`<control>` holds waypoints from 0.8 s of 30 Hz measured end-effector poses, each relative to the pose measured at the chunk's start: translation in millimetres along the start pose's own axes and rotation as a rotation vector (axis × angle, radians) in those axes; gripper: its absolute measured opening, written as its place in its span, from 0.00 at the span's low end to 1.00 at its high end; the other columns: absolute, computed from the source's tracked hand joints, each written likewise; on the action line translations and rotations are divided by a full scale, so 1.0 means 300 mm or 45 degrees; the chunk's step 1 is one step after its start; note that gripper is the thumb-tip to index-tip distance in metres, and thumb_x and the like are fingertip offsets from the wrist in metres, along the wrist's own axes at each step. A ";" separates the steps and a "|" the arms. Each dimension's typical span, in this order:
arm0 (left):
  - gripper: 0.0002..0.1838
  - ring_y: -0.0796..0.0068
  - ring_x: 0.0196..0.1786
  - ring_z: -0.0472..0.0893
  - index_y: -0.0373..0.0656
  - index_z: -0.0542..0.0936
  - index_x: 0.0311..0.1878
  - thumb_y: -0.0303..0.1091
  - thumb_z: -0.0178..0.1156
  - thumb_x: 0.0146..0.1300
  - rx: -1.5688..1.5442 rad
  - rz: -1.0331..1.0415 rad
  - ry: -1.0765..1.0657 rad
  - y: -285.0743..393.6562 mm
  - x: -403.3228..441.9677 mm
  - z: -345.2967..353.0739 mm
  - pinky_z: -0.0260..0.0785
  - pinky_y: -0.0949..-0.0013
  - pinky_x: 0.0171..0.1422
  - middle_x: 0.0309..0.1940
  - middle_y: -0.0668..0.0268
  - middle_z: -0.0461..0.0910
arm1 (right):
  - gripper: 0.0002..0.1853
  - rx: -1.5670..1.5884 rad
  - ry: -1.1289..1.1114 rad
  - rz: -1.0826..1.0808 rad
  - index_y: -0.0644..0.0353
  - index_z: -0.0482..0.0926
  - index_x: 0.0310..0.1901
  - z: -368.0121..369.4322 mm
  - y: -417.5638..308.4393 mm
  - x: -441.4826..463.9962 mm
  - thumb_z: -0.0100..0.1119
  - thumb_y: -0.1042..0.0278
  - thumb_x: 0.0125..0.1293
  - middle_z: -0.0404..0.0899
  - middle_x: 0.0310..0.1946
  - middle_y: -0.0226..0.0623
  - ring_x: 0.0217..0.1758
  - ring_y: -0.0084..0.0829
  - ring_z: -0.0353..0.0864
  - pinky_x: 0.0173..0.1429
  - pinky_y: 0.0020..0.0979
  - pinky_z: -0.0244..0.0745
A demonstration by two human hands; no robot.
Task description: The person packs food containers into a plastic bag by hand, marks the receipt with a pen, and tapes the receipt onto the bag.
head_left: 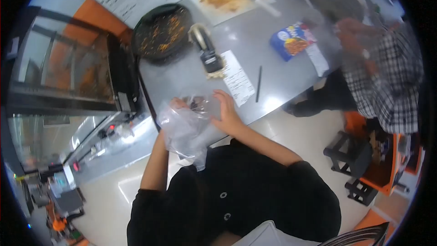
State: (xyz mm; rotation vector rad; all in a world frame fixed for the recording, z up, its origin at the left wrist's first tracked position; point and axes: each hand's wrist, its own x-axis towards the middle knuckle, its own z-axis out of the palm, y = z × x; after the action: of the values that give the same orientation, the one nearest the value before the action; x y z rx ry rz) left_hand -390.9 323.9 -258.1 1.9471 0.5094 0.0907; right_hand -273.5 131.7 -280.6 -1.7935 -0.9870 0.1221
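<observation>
A clear plastic bag [185, 130] hangs in front of me at the table's near edge, held between both hands. Something dark shows through its upper part [198, 104], but I cannot make out what it is. My left hand [179, 104] is at the bag's left side, its fingers closed on the plastic and partly covered by it. On the opposite side, my right hand [224, 113] curls thumb and fingers around the bag's edge. Just beyond lie a printed paper slip [238, 81] and a black pen [259, 84].
A black-and-beige device [207, 52] stands beside a dark pan of food bits [163, 32]. Farther back is a stained board [223, 3] with a knife [256, 0]. A blue packet [292, 42] lies right, near a co-worker in a checked shirt [387, 73]. Stools [348, 152] stand below.
</observation>
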 end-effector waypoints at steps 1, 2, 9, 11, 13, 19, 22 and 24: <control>0.08 0.70 0.39 0.74 0.42 0.76 0.36 0.29 0.59 0.50 -0.053 -0.023 0.073 -0.011 -0.016 0.030 0.67 0.67 0.48 0.34 0.63 0.74 | 0.39 -0.085 -0.111 -0.121 0.58 0.60 0.59 -0.033 -0.037 0.045 0.66 0.71 0.42 0.59 0.59 0.45 0.61 0.45 0.61 0.63 0.43 0.57; 0.08 0.69 0.39 0.74 0.42 0.76 0.35 0.28 0.60 0.50 -0.115 -0.038 0.160 -0.014 -0.031 0.054 0.67 0.67 0.47 0.34 0.63 0.74 | 0.37 -0.170 -0.219 -0.240 0.57 0.62 0.58 -0.059 -0.065 0.082 0.66 0.70 0.43 0.60 0.59 0.43 0.61 0.46 0.61 0.62 0.44 0.58; 0.17 0.66 0.44 0.74 0.43 0.75 0.40 0.29 0.64 0.42 0.567 0.781 0.160 0.041 -0.007 -0.018 0.66 0.69 0.50 0.36 0.61 0.74 | 0.35 -0.298 -0.738 -0.127 0.52 0.66 0.58 -0.016 0.018 0.147 0.66 0.58 0.45 0.64 0.56 0.39 0.58 0.43 0.63 0.60 0.41 0.60; 0.19 0.66 0.46 0.74 0.45 0.75 0.45 0.30 0.62 0.46 0.365 0.563 0.139 0.012 -0.050 -0.002 0.66 0.68 0.53 0.40 0.60 0.75 | 0.35 -0.429 -0.805 -0.190 0.52 0.67 0.58 -0.038 -0.017 0.165 0.67 0.57 0.45 0.64 0.55 0.39 0.56 0.41 0.65 0.58 0.39 0.61; 0.20 0.66 0.47 0.74 0.46 0.75 0.48 0.31 0.61 0.48 0.180 0.343 0.139 -0.015 -0.053 0.020 0.65 0.68 0.54 0.42 0.60 0.76 | 0.31 -0.382 -0.627 -0.341 0.53 0.70 0.54 -0.103 -0.035 0.194 0.68 0.59 0.45 0.66 0.52 0.39 0.54 0.39 0.66 0.57 0.37 0.62; 0.20 0.67 0.47 0.74 0.46 0.76 0.47 0.34 0.61 0.48 0.146 -0.394 0.193 -0.035 -0.016 0.079 0.65 0.68 0.54 0.42 0.60 0.76 | 0.11 -0.164 0.709 -0.301 0.59 0.76 0.38 -0.738 0.161 0.627 0.58 0.77 0.49 0.74 0.36 0.39 0.40 0.37 0.74 0.46 0.35 0.69; 0.19 0.67 0.46 0.74 0.46 0.76 0.47 0.35 0.61 0.48 0.201 -0.567 0.187 -0.040 0.004 0.091 0.65 0.68 0.54 0.41 0.61 0.77 | 0.08 -0.550 0.773 -0.064 0.63 0.76 0.37 -1.145 0.421 0.912 0.51 0.73 0.56 0.75 0.29 0.39 0.32 0.33 0.76 0.37 0.34 0.71; 0.19 0.67 0.46 0.74 0.46 0.76 0.47 0.36 0.60 0.48 0.232 -0.635 0.175 -0.029 0.034 0.101 0.64 0.68 0.54 0.41 0.61 0.77 | 0.12 -0.756 0.464 0.195 0.64 0.78 0.38 -1.295 0.546 1.109 0.51 0.66 0.57 0.79 0.32 0.44 0.36 0.38 0.79 0.42 0.36 0.73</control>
State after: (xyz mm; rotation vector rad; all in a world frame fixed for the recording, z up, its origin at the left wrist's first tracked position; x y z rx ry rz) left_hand -375.5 304.8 -280.6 1.9397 1.1117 -0.1457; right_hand 232.5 48.7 -120.5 -2.3220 -0.6558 -0.4337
